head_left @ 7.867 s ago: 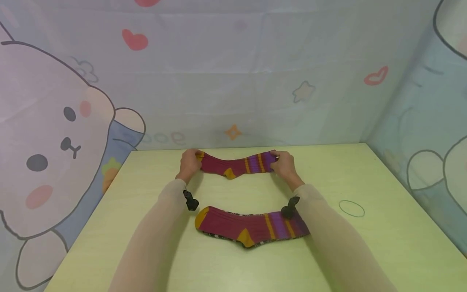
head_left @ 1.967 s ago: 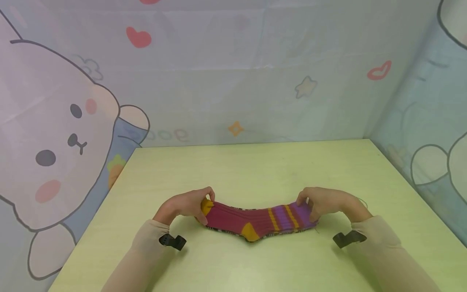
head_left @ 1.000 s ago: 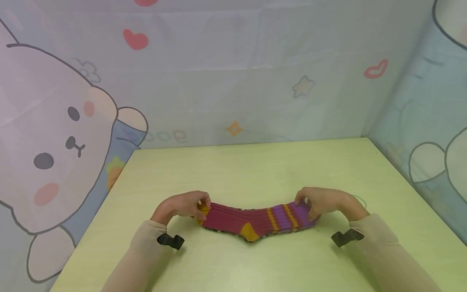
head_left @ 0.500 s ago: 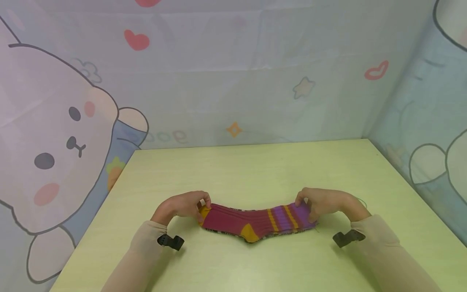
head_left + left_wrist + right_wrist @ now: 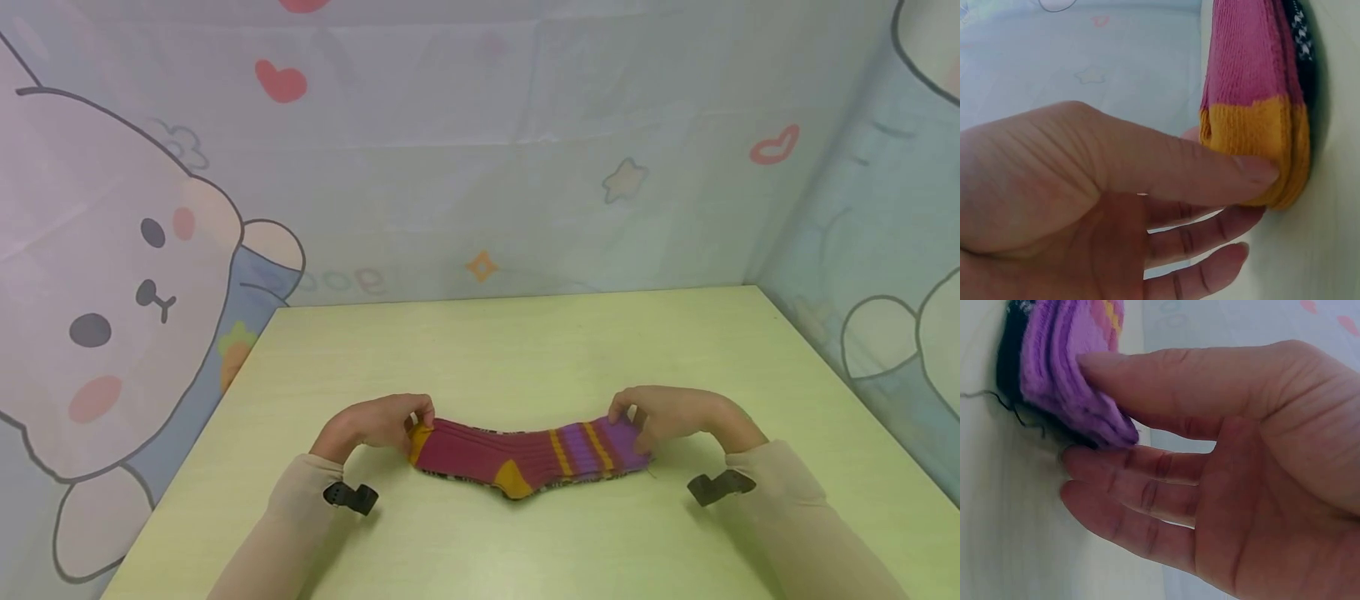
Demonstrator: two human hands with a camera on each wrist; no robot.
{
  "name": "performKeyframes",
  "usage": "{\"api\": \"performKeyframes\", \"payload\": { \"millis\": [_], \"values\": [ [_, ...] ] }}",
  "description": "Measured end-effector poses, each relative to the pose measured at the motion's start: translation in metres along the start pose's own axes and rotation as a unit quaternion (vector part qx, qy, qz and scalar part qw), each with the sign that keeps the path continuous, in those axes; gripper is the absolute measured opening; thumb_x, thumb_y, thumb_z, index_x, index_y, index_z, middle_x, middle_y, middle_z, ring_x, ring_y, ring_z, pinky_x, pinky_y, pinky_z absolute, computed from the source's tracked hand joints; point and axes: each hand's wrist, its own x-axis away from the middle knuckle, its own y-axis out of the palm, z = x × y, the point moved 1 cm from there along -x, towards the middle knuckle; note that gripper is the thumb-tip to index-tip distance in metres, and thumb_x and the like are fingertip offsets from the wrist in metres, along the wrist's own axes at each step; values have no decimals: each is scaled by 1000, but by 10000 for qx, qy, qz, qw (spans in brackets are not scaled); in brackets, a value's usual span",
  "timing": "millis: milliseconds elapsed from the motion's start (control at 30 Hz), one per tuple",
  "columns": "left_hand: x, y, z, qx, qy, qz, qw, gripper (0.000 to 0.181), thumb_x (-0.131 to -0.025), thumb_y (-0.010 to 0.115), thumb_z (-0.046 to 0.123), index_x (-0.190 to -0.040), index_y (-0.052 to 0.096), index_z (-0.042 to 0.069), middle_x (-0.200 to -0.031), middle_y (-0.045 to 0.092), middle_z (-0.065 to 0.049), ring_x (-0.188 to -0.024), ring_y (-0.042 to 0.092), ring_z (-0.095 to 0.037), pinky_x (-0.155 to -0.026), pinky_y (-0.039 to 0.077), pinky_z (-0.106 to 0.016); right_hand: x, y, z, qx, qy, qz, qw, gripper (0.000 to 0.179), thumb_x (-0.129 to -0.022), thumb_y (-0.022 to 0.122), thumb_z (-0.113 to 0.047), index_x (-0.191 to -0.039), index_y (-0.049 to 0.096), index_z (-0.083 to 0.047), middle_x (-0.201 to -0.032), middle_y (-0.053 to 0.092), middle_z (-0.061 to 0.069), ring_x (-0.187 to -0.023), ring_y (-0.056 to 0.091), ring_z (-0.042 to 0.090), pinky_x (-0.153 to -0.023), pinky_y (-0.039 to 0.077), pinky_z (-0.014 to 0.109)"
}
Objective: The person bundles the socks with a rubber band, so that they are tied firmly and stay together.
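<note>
The socks (image 5: 476,454) lay stacked in layers on the near half of the pale table (image 5: 480,550). The left hand (image 5: 384,419) held the yellow toe (image 5: 1250,128) in a pinch, and the right hand (image 5: 667,411) pinched the purple cuff (image 5: 1054,369) at the other end. A dark layer (image 5: 1009,362) showed beneath the cuff, and a loose thread (image 5: 1005,401) trailed beside it.

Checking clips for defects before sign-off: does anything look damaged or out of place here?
Yes: a loose dark thread pokes out at the purple cuff end of the socks, by the right hand. They otherwise look neat, so it may be a snag.
</note>
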Motion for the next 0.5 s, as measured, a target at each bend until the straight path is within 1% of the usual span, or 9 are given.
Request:
{"api": "performKeyframes", "payload": {
  "millis": [100, 167, 233, 300, 367, 500],
  "values": [
    [-1, -3, 0, -91, 132, -31, 9999, 39, -80, 60, -24, -100, 54, 9, -110, 57, -6, -100, 59, -29, -85, 51, -40, 5, -7, 3, 124, -106, 94, 9998, 37, -87, 75, -16, -121, 61, -9, -120, 58, 6, -104, 60, 24, -83, 50, 40],
    [-1, -6, 0, -145, 164, -15, 9998, 39, -82, 50, -25, -102, 55, 8, -111, 57, -6, -101, 58, -28, -89, 50, -40, 9, -11, 4, 150, -144, 154, 9997, 35, -91, 73, -21, -121, 61, -9, -122, 58, 6, -106, 61, 24, -84, 51, 40],
    [0, -9, 0, -196, 187, 39, 9996, 39, -83, 42, -24, -103, 55, 7, -111, 58, -6, -99, 58, -26, -89, 50, -38, 12, -16, 5, 129, -122, 203, 9996, 35, -92, 71, -24, -122, 61, -9, -123, 58, 7, -107, 62, 26, -84, 51, 41],
    [1, -11, 2, -222, 183, 112, 9995, 37, -86, 38, -22, -103, 55, 5, -111, 58, -7, -95, 56, -25, -86, 48, -37, 16, -19, 5, 152, -97, 242, 9995, 35, -93, 71, -25, -122, 61, -9, -124, 58, 8, -108, 62, 27, -84, 51, 42],
    [1, -13, 5, -318, 236, 243, 9989, 35, -88, 36, -19, -105, 56, 4, -112, 59, -8, -96, 55, -25, -84, 46, -37, 19, -21, 5, 179, -81, 263, 9995, 35, -93, 70, -25, -122, 60, -7, -124, 59, 10, -109, 61, 30, -85, 51, 43],
    [0, -11, 14, -446, 346, 493, 9972, 28, -92, 40, -13, -108, 57, 2, -115, 61, -13, -99, 54, -26, -82, 46, -38, 23, -23, 6, 197, -28, 311, 9993, 34, -95, 68, -24, -122, 60, -4, -124, 59, 12, -109, 61, 33, -85, 51, 44]
  ]
}}
